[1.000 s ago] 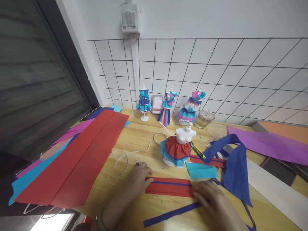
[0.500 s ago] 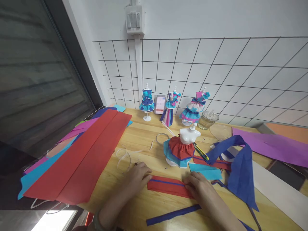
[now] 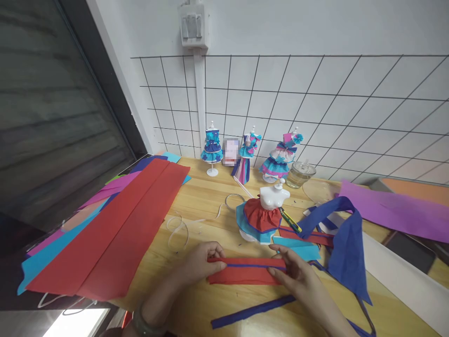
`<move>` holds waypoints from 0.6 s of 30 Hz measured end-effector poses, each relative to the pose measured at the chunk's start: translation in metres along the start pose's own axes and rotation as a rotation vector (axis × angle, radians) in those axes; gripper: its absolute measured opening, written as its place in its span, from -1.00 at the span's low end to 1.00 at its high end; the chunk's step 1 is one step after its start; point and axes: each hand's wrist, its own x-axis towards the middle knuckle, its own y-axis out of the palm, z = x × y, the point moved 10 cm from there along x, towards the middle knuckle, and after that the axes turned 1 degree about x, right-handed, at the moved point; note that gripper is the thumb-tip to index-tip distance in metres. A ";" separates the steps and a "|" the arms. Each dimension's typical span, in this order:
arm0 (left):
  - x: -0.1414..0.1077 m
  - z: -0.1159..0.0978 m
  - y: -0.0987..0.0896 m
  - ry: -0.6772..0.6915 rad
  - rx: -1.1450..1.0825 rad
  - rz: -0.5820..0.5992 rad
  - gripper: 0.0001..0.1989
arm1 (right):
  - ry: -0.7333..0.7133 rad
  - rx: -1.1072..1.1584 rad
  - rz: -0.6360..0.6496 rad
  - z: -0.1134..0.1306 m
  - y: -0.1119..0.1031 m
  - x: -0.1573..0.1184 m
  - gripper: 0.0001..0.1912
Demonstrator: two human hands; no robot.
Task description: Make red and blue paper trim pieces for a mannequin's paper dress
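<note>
A red crepe-paper strip (image 3: 245, 277) with a thin blue stripe along its length lies level between my hands, near the front of the table. My left hand (image 3: 206, 263) pinches its left end, thumb on top and fingers behind. At the right end, my right hand (image 3: 298, 271) grips the strip between thumb and fingers. Just behind stands a small white mannequin (image 3: 274, 196) wearing a red gathered skirt (image 3: 261, 216) over a light-blue layer. A narrow dark-blue paper strip (image 3: 250, 312) lies in front of my hands.
Large red paper sheets (image 3: 115, 234) cover the left side. A yellow-green cutter (image 3: 290, 220), blue paper (image 3: 351, 255) and a light-blue piece (image 3: 298, 249) lie right of the mannequin. Dressed mannequins (image 3: 212, 152) and a glass bowl (image 3: 300, 175) stand by the wall. White cord (image 3: 178, 229) curls at centre left.
My left hand has moved from beside the strip's left end onto it. The right hand has turned, its fingers now behind the right end, and the strip has shifted slightly left.
</note>
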 end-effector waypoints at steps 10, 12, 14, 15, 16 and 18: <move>-0.011 0.016 -0.010 -0.056 -0.052 0.030 -0.72 | 0.072 0.216 -0.044 0.000 -0.001 -0.002 -0.44; -0.012 0.017 -0.011 -0.066 -0.038 0.028 -0.71 | 0.077 0.201 -0.051 -0.001 -0.001 -0.003 -0.45; -0.013 0.017 -0.012 -0.076 -0.020 0.019 -0.72 | 0.083 0.189 -0.047 -0.002 0.000 -0.003 -0.46; -0.014 0.017 -0.013 -0.080 -0.008 0.015 -0.72 | 0.087 0.184 -0.044 -0.003 0.001 -0.004 -0.46; -0.014 0.017 -0.014 -0.084 0.005 0.011 -0.73 | 0.090 0.181 -0.039 -0.004 0.002 -0.004 -0.47; -0.015 0.017 -0.015 -0.087 0.037 0.005 -0.75 | 0.090 0.184 -0.033 -0.004 0.002 -0.004 -0.48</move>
